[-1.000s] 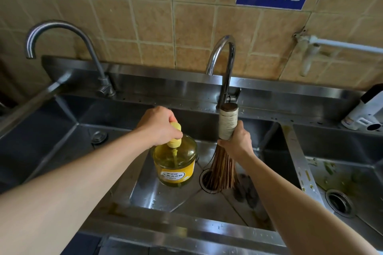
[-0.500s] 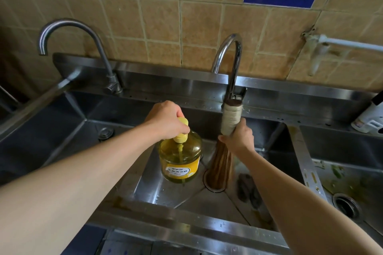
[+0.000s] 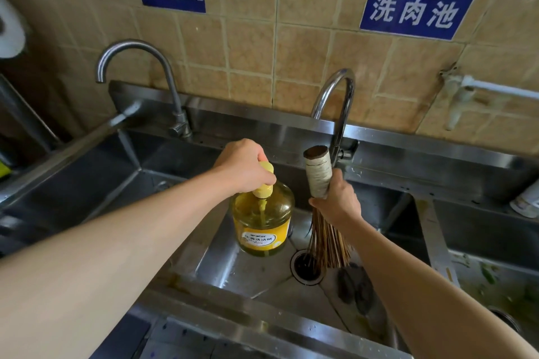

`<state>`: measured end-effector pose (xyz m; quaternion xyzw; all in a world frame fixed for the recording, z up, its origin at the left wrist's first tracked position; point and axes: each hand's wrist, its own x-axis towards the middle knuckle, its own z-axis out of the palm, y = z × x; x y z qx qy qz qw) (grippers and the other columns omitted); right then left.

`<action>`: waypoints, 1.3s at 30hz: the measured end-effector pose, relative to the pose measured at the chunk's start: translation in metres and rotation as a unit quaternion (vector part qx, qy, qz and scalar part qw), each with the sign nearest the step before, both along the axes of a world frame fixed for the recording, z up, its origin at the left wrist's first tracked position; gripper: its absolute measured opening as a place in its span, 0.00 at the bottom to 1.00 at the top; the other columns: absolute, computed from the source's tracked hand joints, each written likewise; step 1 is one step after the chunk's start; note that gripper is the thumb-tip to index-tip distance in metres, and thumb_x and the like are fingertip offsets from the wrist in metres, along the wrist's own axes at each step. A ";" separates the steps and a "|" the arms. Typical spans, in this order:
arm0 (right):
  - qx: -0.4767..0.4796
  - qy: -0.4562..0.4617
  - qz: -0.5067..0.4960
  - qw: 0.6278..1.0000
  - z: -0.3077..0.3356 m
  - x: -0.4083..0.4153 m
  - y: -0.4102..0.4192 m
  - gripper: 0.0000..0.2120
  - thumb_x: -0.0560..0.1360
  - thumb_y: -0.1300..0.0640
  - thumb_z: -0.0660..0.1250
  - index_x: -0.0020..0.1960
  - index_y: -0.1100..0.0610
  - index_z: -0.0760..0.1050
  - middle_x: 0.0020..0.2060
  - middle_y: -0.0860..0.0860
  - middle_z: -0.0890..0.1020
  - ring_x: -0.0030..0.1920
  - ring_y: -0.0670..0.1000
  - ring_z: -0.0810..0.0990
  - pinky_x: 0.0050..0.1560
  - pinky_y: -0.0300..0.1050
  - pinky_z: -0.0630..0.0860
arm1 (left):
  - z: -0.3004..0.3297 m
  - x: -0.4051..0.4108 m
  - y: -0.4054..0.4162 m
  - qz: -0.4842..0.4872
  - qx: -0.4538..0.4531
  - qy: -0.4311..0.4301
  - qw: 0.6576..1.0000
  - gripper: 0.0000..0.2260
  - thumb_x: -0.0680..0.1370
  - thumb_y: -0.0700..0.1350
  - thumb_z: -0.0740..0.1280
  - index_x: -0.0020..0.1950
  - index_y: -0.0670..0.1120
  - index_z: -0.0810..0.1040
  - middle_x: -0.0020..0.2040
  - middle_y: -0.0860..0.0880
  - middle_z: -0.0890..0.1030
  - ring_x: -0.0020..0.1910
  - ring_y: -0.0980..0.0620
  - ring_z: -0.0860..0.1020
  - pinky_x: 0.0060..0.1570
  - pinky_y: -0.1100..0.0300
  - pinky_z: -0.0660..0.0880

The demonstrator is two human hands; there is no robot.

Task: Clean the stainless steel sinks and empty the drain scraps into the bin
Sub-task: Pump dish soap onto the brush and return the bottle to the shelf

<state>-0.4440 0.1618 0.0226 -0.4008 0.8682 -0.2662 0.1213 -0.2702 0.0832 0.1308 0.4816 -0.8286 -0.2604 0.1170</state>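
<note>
My left hand (image 3: 243, 165) grips the yellow pump top of a clear detergent bottle (image 3: 262, 220) filled with yellow liquid and holds it over the middle sink (image 3: 233, 268). My right hand (image 3: 337, 201) grips a bamboo brush (image 3: 320, 224) by its string-wrapped handle. The brush stands upright and its bristles hang just above the round drain (image 3: 306, 269). Bottle and brush are side by side, a little apart. The right sink (image 3: 484, 277) has green scraps on its floor and a drain (image 3: 504, 319) at the lower right edge.
Two curved faucets rise behind the basins: one on the left (image 3: 140, 79), one (image 3: 338, 108) right behind the brush. The left sink (image 3: 75, 183) lies in shadow. A white bottle (image 3: 528, 199) lies on the right ledge. A dark cloth (image 3: 354, 288) rests near the middle drain.
The view has shifted, so the sinks sit more to the right and lower. Both hands keep their hold; bottle and brush stay over the middle sink, the bristles now a bit right of the drain.
</note>
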 end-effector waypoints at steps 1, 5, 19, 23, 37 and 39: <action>-0.009 -0.003 0.004 1.000 0.002 0.001 -0.001 0.28 0.68 0.56 0.75 0.62 0.58 0.64 0.57 0.57 0.77 0.55 0.58 0.77 0.52 0.56 0.77 | 0.002 0.002 0.001 0.004 -0.003 0.003 1.000 0.13 0.68 0.48 0.76 0.49 0.47 0.81 0.48 0.49 0.80 0.47 0.50 0.77 0.40 0.59 0.73; -0.034 -0.002 0.035 0.999 0.014 0.005 -0.006 0.26 0.69 0.56 0.75 0.60 0.59 0.65 0.56 0.56 0.77 0.55 0.58 0.78 0.53 0.58 0.77 | 0.014 0.012 0.003 0.023 -0.017 0.020 0.999 0.14 0.69 0.49 0.76 0.51 0.47 0.81 0.49 0.49 0.80 0.48 0.49 0.78 0.44 0.57 0.76; -0.084 0.039 0.209 0.973 0.068 0.064 -0.055 0.44 0.71 0.51 0.72 0.77 0.50 0.49 0.66 0.57 0.71 0.64 0.59 0.71 0.61 0.59 0.72 | 0.071 0.096 -0.005 0.130 -0.050 0.084 0.987 0.11 0.68 0.50 0.76 0.47 0.47 0.82 0.45 0.49 0.82 0.44 0.49 0.79 0.42 0.56 0.78; -0.083 0.034 0.251 0.964 0.086 0.105 -0.078 0.43 0.72 0.51 0.72 0.78 0.50 0.49 0.68 0.55 0.71 0.65 0.59 0.71 0.62 0.56 0.71 | 0.084 0.140 -0.013 0.167 -0.053 0.095 0.980 0.11 0.67 0.48 0.76 0.44 0.44 0.83 0.43 0.46 0.82 0.42 0.47 0.80 0.44 0.48 0.81; -0.099 0.037 0.365 0.925 0.124 0.303 -0.156 0.39 0.74 0.54 0.70 0.76 0.53 0.50 0.68 0.55 0.71 0.65 0.57 0.72 0.64 0.53 0.70 | 0.105 0.339 -0.059 0.265 -0.086 0.119 0.953 0.09 0.65 0.47 0.76 0.38 0.43 0.83 0.38 0.44 0.83 0.39 0.46 0.81 0.40 0.49 0.81; -0.098 0.043 0.373 0.922 0.127 0.337 -0.168 0.37 0.74 0.55 0.70 0.75 0.54 0.52 0.67 0.56 0.71 0.65 0.57 0.72 0.63 0.52 0.69 | 0.106 0.372 -0.069 0.272 -0.089 0.119 0.951 0.09 0.64 0.47 0.76 0.37 0.42 0.84 0.38 0.44 0.83 0.39 0.46 0.82 0.40 0.48 0.81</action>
